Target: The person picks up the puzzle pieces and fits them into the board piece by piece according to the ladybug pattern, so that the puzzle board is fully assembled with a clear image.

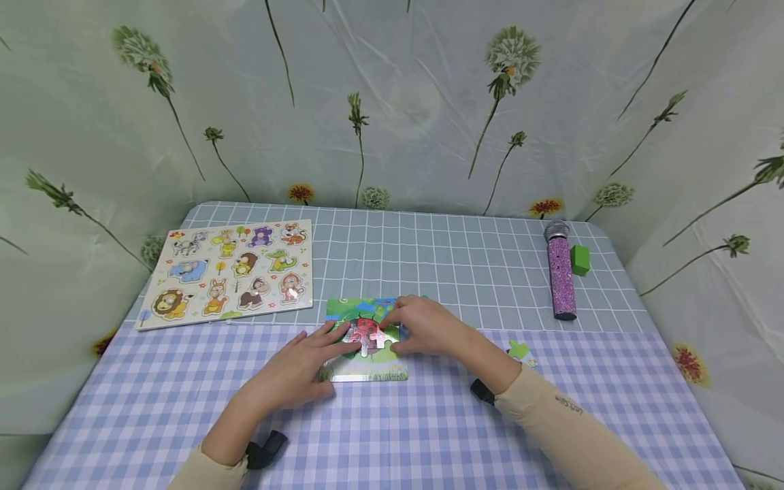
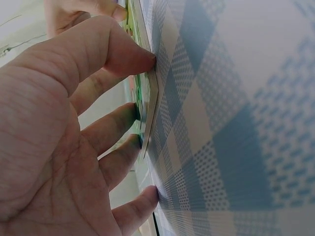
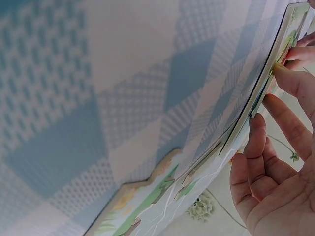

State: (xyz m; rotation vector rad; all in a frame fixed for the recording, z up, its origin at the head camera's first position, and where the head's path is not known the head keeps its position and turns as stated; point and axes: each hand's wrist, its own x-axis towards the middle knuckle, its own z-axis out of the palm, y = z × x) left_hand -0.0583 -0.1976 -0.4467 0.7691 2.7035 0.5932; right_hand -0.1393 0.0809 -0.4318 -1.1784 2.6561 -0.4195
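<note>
A small jigsaw puzzle (image 1: 367, 367) with a red ladybug picture lies on the checked cloth, several of its pieces joined in the middle. My left hand (image 1: 297, 371) rests on its left side with fingers spread; the left wrist view shows the thumb (image 2: 130, 56) at the board's edge. On the right side of the puzzle, my right hand (image 1: 429, 327) has its thumb and fingers bent around a green puzzle piece, mostly hidden under the hand. The right wrist view shows that thumb (image 3: 290, 78) and the fingertips along the puzzle's edge.
Loose puzzle pieces (image 1: 519, 350) lie beside the right forearm. An animal puzzle board (image 1: 205, 269) is at the back left. At the back right are a pink glittery microphone (image 1: 560, 275) and a green block (image 1: 580, 260). A flowered curtain (image 1: 404, 102) hangs behind the table.
</note>
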